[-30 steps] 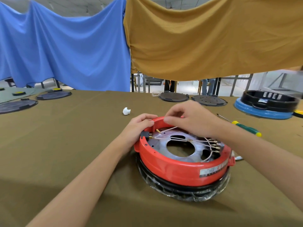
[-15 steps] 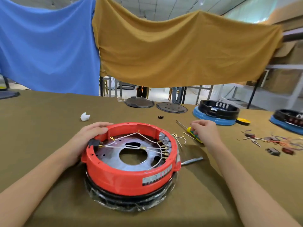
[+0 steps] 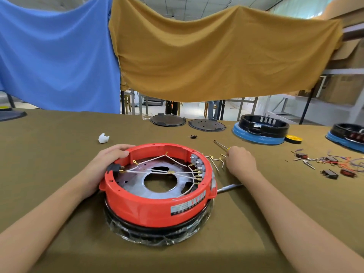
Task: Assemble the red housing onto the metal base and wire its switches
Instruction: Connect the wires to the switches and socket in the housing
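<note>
The red housing (image 3: 149, 209) sits on the metal base (image 3: 137, 186), which has a round hole in its middle. White wires (image 3: 157, 171) with brass terminals cross the base toward grey switches (image 3: 197, 161) on the housing's right inner wall. My left hand (image 3: 107, 160) rests on the housing's far left rim, fingers curled over the edge. To the right of the housing, my right hand (image 3: 239, 160) grips a screwdriver (image 3: 221, 145) on the table; the hand hides its handle, and only the metal shaft sticks out.
Loose white wires (image 3: 213, 161) lie between housing and right hand. A metal tool (image 3: 229, 187) lies by the housing's right side. Spare switches and coloured wires (image 3: 332, 164) are scattered far right. Blue-and-black units (image 3: 260, 133), dark discs (image 3: 167, 120) and a white scrap (image 3: 103, 138) lie further back.
My right hand left the housing's far rim, moved right to the table and closed on the screwdriver. The view turned right. My left hand stayed on the rim.
</note>
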Demonstrator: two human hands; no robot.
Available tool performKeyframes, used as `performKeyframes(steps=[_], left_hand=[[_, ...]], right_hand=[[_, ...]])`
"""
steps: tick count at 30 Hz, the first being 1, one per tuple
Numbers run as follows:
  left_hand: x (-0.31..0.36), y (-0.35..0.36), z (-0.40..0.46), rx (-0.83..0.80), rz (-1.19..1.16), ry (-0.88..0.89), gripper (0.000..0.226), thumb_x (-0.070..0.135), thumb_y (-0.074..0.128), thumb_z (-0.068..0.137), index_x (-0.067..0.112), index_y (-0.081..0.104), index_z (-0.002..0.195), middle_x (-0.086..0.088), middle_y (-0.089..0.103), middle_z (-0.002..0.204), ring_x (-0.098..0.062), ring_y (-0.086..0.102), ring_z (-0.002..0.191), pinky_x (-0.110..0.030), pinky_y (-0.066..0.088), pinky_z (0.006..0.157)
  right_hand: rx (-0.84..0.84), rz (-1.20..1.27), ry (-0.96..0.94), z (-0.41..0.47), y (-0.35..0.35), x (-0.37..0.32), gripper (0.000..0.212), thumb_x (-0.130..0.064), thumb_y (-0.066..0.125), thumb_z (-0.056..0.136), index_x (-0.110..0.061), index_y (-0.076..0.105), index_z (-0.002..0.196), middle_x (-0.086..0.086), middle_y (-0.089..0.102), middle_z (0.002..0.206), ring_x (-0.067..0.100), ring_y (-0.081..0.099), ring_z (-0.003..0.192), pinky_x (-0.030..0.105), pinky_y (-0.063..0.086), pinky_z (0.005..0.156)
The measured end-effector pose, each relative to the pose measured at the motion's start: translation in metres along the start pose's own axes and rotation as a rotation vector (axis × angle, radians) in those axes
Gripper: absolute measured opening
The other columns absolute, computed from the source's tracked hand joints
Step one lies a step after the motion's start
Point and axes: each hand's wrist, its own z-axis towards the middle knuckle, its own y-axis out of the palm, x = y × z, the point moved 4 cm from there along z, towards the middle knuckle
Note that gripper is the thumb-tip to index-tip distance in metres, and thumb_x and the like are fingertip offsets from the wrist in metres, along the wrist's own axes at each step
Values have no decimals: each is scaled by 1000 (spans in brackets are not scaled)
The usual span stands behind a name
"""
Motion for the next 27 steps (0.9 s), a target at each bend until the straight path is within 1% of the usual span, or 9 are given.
performKeyframes(steps=[4, 6, 8, 13, 16, 19, 22, 24, 27], left_hand=[[0, -1, -1, -17, 0, 0, 25, 20, 58, 91, 22, 75, 109, -9, 76, 106, -19, 73, 92, -22, 58, 72], [0, -1, -1, -21, 1, -3, 29, 25, 60, 86, 21, 74, 111, -11, 74, 110, -22, 72, 96, -27, 57, 77], [0, -1, -1, -13, 3, -6, 26, 20, 58, 91, 21, 74, 111, -12, 74, 112, -22, 72, 96, -30, 55, 81], [1, 1, -2, -6, -2, 0, 28, 13, 51, 96, 16, 73, 112, -14, 73, 112, -21, 71, 96, -29, 55, 79], [2, 1, -3, -27, -11, -4, 28, 15, 54, 94, 14, 70, 117, -15, 72, 116, -25, 70, 101, -33, 54, 86], [1, 2, -4, -68, -53, -64, 41, 24, 59, 81, 17, 69, 120, -15, 71, 118, -29, 68, 104, -42, 49, 96], [3, 2, -5, -75, -70, -79, 40, 19, 57, 79, 19, 71, 117, -18, 70, 120, -29, 68, 102, -42, 49, 95], [2, 0, -4, -60, -77, -68, 46, 18, 58, 76, 14, 70, 120, -20, 68, 123, -36, 65, 113, -49, 46, 104], [0, -1, -2, -33, -67, -57, 49, 17, 59, 74, 11, 69, 122, -20, 68, 122, -42, 60, 120, -55, 40, 110]], right_hand=[[-11, -77, -38, 4, 2, -6, 13, -7, 51, 95, -9, 62, 102, 13, 67, 103, 32, 62, 95, 35, 43, 69], [-28, -84, -37, 5, 4, -8, 10, -8, 53, 95, -10, 62, 100, 11, 67, 101, 29, 63, 92, 35, 47, 70], [-30, -11, 8, 7, 5, -5, 6, -11, 56, 94, -10, 62, 96, 9, 67, 96, 25, 62, 85, 35, 51, 71], [105, 659, 92, 6, -4, 4, 17, -14, 54, 97, -11, 64, 111, 2, 64, 96, 15, 58, 85, 28, 46, 73], [32, 973, 148, -3, -6, -1, 12, -19, 53, 98, -13, 62, 103, 0, 62, 91, 14, 58, 83, 25, 45, 69], [-54, 1322, 181, -10, -10, -8, 10, -15, 54, 96, -10, 63, 97, 6, 65, 85, 18, 61, 81, 31, 54, 75], [-56, 1492, 166, -14, -19, -14, 9, -7, 59, 93, -10, 64, 100, 7, 66, 84, 16, 64, 75, 31, 56, 75], [-47, 1573, 156, -15, -27, -19, 17, -2, 59, 92, -12, 63, 105, 5, 64, 84, 13, 61, 71, 30, 55, 70], [-143, 1667, 78, -19, -41, -36, 26, 2, 57, 91, -12, 63, 112, 4, 66, 78, 12, 60, 66, 27, 53, 60]])
